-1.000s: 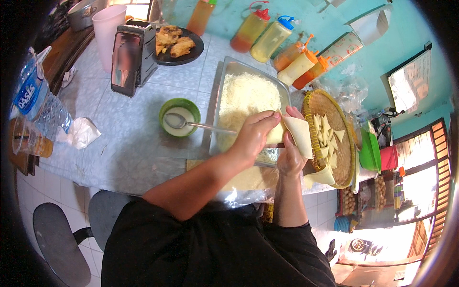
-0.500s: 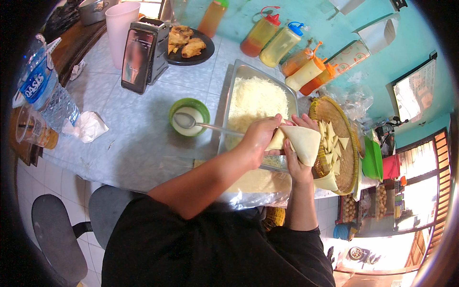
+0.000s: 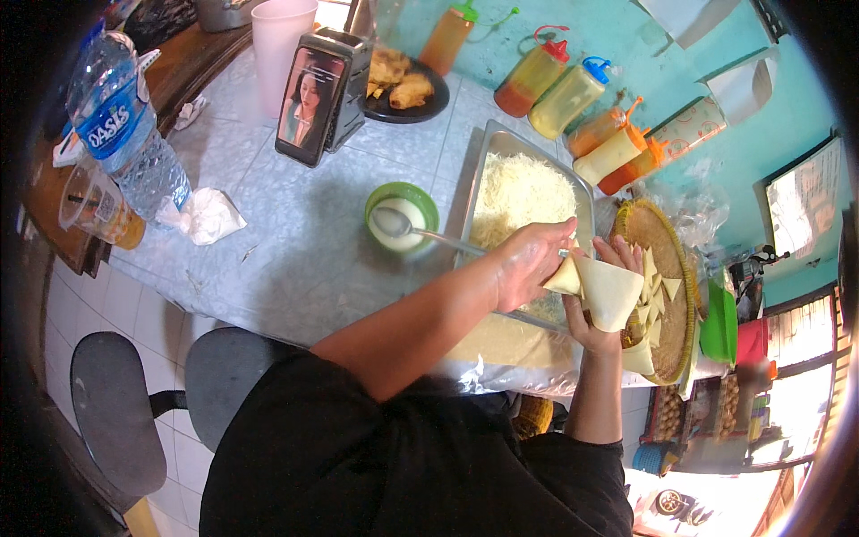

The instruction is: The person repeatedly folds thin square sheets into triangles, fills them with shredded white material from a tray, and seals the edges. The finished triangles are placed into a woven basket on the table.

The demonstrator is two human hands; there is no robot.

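My right hand (image 3: 592, 327) holds a pale pastry wrapper (image 3: 614, 294), folded into a cone shape, with the thumb in front and fingers behind it. Beside it, my left hand (image 3: 535, 264) has its fingers stretched out, close against the wrapper's folded left corner; its thumb is partly hidden. Under both hands lies a metal tray (image 3: 488, 148) of fine pale shreds (image 3: 523, 197). A spoon (image 3: 394, 222) rests in a green bowl (image 3: 370, 208) of white liquid, its handle running towards my left wrist. Folded triangular pastries (image 3: 658, 300) lie in a round woven basket (image 3: 684, 259) on the right.
A phone (image 3: 310, 106) leans on a black stand (image 3: 351, 89) near a dark plate (image 3: 428, 115) of fried pieces. Several squeeze bottles (image 3: 567, 97) line the wall. A water bottle (image 3: 148, 170), plastic cup (image 3: 98, 215) and crumpled tissue (image 3: 210, 217) occupy the left. Sheets (image 3: 510, 351) lie along the front edge.
My left fingers have straightened and loosened from the wrapper, while my right hand keeps hold of it. The whole view has shifted, so the table appears further right.
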